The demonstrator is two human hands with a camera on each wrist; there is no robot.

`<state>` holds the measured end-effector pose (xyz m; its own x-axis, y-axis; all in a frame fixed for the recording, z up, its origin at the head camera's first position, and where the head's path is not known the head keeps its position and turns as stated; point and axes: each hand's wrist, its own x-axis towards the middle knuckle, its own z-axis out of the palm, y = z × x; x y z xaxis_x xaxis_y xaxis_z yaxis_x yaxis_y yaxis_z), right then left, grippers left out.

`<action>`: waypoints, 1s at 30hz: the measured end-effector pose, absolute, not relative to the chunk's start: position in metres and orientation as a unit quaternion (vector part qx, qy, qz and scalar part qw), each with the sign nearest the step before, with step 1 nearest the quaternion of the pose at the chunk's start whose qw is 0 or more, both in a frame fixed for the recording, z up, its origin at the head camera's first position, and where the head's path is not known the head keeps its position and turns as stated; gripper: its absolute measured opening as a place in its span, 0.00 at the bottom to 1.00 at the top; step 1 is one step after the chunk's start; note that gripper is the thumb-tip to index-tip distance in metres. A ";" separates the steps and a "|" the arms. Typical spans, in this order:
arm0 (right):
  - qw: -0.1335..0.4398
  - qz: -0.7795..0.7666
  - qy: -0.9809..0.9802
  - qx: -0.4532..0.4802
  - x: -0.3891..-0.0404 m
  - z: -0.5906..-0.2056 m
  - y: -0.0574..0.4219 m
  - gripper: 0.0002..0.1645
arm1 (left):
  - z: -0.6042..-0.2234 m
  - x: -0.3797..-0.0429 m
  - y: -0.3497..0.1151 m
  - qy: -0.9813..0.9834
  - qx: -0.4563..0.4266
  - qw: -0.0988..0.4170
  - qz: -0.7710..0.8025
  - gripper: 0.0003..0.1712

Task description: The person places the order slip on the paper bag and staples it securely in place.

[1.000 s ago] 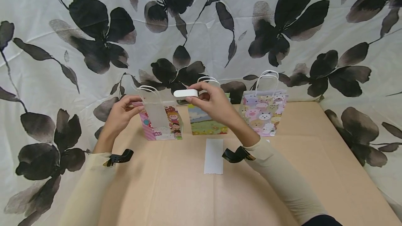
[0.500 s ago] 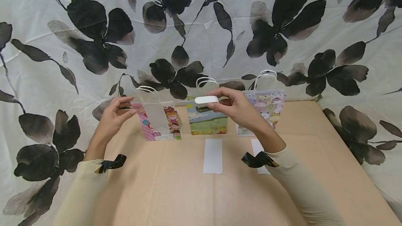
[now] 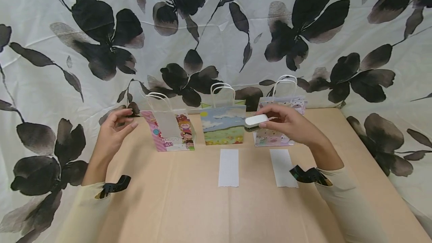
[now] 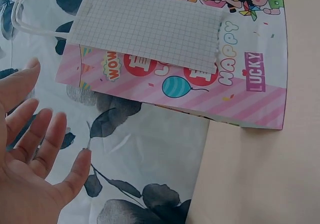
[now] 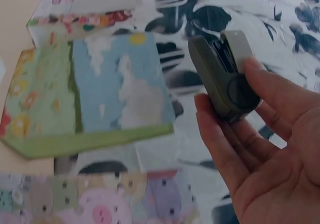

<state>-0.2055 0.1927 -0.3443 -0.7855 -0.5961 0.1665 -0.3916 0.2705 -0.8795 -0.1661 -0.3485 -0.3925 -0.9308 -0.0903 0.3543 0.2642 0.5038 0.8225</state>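
My right hand (image 3: 290, 123) pinches a small stapler (image 3: 255, 120) between thumb and fingers, in front of the animal-print gift bag (image 3: 275, 140). In the right wrist view the stapler (image 5: 222, 79) shows a dark green body and a pale top arm, its mouth apart. My left hand (image 3: 113, 132) hangs left of the pink gift bag (image 3: 160, 134), fingers relaxed and holding nothing. A strip of grid paper (image 4: 150, 29) lies against that bag's front, near its top edge and white handles.
Between the other bags stands a gift bag with a meadow and sky (image 3: 222, 126). Two paper strips lie on the table: a middle strip (image 3: 228, 168) and a right strip (image 3: 283, 168). A flowered cloth (image 3: 216, 21) hangs behind.
My right hand has moved right with the stapler, from beside the pink bag to the animal-print bag. My left hand has let go of the pink bag and drawn back left.
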 end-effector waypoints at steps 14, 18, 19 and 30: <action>0.106 -0.487 0.823 -0.273 -0.199 -0.387 0.269 0.19 | -0.401 -0.149 -0.336 -0.833 -0.099 0.165 -0.519 0.24; 0.127 -0.496 0.820 -0.257 -0.200 -0.402 0.288 0.18 | -0.403 -0.146 -0.328 -0.826 -0.117 0.157 -0.529 0.23; 0.131 -0.497 0.820 -0.254 -0.201 -0.405 0.292 0.18 | -0.403 -0.146 -0.326 -0.824 -0.121 0.155 -0.532 0.23; 0.128 -0.476 0.830 -0.263 -0.205 -0.433 0.335 0.15 | -0.418 -0.151 -0.305 -0.813 -0.149 0.105 -0.552 0.23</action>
<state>-0.2050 0.3351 -0.4334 -0.8288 -0.5583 0.0386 -0.3153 0.4089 -0.8564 -0.1505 -0.3050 -0.4176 -0.9333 0.1267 0.3361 0.3591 0.3456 0.8669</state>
